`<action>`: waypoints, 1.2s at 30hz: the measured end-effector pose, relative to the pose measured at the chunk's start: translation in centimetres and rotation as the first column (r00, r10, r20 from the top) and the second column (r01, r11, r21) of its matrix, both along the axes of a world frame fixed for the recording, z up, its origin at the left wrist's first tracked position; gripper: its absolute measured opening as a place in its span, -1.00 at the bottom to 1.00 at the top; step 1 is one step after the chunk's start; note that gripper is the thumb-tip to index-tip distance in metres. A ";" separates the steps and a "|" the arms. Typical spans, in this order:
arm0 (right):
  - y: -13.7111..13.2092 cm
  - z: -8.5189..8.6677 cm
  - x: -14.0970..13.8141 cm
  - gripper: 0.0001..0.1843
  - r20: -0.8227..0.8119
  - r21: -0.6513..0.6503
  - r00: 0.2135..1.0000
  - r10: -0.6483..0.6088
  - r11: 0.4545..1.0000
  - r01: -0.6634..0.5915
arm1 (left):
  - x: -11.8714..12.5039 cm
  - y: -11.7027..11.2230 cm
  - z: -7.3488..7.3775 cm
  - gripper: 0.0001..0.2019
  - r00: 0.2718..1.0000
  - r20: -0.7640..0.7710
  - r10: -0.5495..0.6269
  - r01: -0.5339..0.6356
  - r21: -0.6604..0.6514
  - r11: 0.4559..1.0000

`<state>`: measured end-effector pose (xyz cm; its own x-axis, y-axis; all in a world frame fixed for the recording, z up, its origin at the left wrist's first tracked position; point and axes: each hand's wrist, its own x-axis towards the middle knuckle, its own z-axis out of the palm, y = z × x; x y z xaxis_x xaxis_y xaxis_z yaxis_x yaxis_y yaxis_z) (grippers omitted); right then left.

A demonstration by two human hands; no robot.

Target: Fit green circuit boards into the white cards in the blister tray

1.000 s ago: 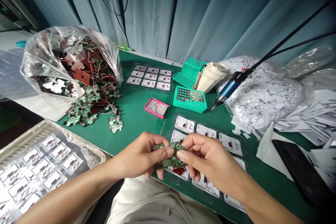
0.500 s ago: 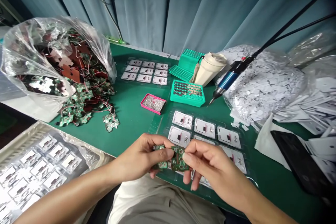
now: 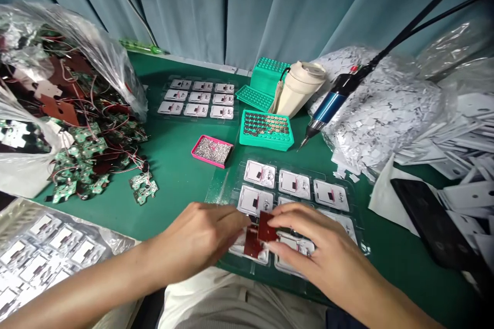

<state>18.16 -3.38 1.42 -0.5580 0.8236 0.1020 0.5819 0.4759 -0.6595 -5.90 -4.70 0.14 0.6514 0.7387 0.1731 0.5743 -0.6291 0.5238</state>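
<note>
Several teal curtain folds [image 3: 185, 5] above green mat [image 3: 173, 200]

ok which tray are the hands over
The clear tray right of the pink box, under the left hand and right hand, with dark red pieces over its cards

Pretty glossy setup here: the smooth matt green tabletop [image 3: 173, 200] carries a thin, shiny clear plastic blister tray [image 3: 224, 195] under some flat, matt dark red pads [image 3: 267, 226]. Round that sit a crinkly clear polythene bag [image 3: 111, 61], a soft blue-grey cloth curtain [image 3: 185, 5], a semi-gloss teal plastic rack [image 3: 266, 139] and a glossy blue metal-tipped electric screwdriver [image 3: 328, 108].
</note>
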 end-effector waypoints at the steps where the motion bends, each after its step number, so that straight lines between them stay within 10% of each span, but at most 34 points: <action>1: 0.5 -0.7 0.0 -0.88 0.037 0.107 0.999 -0.004 0.994 0.000 | 0.1 0.7 -0.1 -0.80 0.998 -0.056 0.010 -0.008 0.048 0.999; 12: 2.4 -3.1 -1.0 -0.85 0.225 0.449 0.973 -0.052 0.892 -0.056 | 1.1 3.4 -1.4 -0.67 0.995 0.019 0.099 -0.100 0.221 0.970; 20: 2.5 -3.6 -1.0 -0.85 0.232 0.464 0.972 -0.043 0.883 -0.072 | 1.1 3.1 -1.6 -0.86 0.990 -0.109 -0.093 0.110 0.165 0.980; 36: 3.1 -4.2 -0.7 -0.88 0.293 0.382 0.955 -0.053 0.922 -0.067 | 1.0 2.8 -1.1 -0.79 0.999 -0.031 -0.025 0.026 0.031 0.999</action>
